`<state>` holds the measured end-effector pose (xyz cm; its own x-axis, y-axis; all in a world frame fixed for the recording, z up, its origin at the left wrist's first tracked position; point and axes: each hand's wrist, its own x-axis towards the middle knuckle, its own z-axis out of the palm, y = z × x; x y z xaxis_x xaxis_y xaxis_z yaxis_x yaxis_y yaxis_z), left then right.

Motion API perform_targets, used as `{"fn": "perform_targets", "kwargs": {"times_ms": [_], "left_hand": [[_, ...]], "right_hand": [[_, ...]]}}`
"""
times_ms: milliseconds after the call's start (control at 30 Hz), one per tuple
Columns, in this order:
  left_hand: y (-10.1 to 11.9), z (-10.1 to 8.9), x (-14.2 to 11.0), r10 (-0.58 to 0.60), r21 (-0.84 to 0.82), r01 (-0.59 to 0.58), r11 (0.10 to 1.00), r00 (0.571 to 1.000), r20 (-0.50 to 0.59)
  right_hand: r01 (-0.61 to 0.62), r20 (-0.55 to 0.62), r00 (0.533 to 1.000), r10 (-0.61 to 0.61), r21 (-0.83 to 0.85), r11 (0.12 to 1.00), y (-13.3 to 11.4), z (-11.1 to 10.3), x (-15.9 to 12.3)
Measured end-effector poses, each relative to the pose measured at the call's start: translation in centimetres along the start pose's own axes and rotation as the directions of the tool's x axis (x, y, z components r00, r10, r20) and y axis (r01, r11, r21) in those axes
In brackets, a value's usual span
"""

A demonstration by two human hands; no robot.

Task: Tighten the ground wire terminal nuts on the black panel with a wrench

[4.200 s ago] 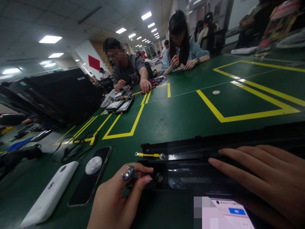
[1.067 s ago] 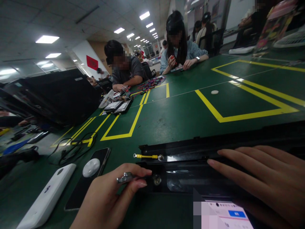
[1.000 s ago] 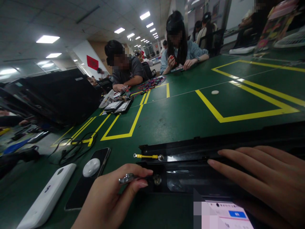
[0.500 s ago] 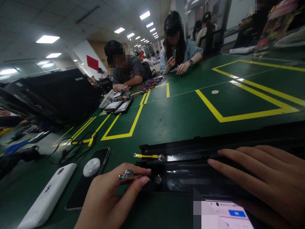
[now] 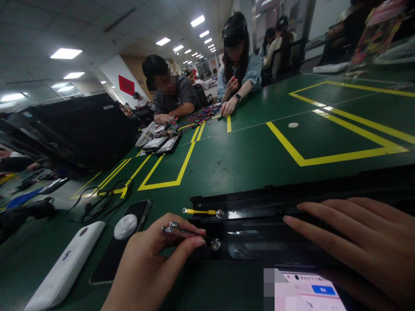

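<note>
My left hand [image 5: 152,259] pinches a small silver wrench [image 5: 175,230] between thumb and fingers. One forked end sticks out to the left; the far end reaches a shiny nut [image 5: 215,245] on a long black panel [image 5: 259,231]. Just above, a short yellow wire [image 5: 201,212] with ring ends is fastened at its right end by another nut [image 5: 220,214]. Flat over the panel's right side lies my right hand [image 5: 359,237], fingers stretched out and holding nothing. A lit screen [image 5: 320,290], partly blurred out, shows below it.
Left of my left hand lie a dark phone [image 5: 118,255] with a white round object [image 5: 125,226] on it, and a white oblong device [image 5: 66,263]. Black cables [image 5: 97,201] and dark cases [image 5: 71,134] are farther left. Two people work across the yellow-taped green table [image 5: 227,164].
The wrench in my left hand has tilted slightly, and more of its shaft shows near the nut. My right hand stays put. A person opposite has lowered a hand onto the wire pile.
</note>
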<state>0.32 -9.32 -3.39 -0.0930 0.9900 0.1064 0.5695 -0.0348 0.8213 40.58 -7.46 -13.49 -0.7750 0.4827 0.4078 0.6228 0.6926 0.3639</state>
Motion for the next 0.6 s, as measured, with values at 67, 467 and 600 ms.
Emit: {"fn": "perform_targets", "kwargs": {"times_ms": [67,467,600], "left_hand": [[0.1,0.0,0.2,0.015,0.009,-0.015,1.000,1.000,0.012],[0.1,-0.1,0.5,0.027,-0.011,-0.027,1.000,0.999,0.044],[-1.0,-0.4,1.1,0.107,-0.032,-0.105,0.994,0.991,0.082]], "right_hand": [[-0.001,-0.001,1.000,0.001,0.001,1.000,0.0,0.1,0.0],[-0.009,-0.003,1.000,0.009,-0.018,1.000,-0.2,-0.2,0.0],[-0.002,-0.028,1.000,0.002,-0.021,1.000,-0.1,-0.1,0.3]]}}
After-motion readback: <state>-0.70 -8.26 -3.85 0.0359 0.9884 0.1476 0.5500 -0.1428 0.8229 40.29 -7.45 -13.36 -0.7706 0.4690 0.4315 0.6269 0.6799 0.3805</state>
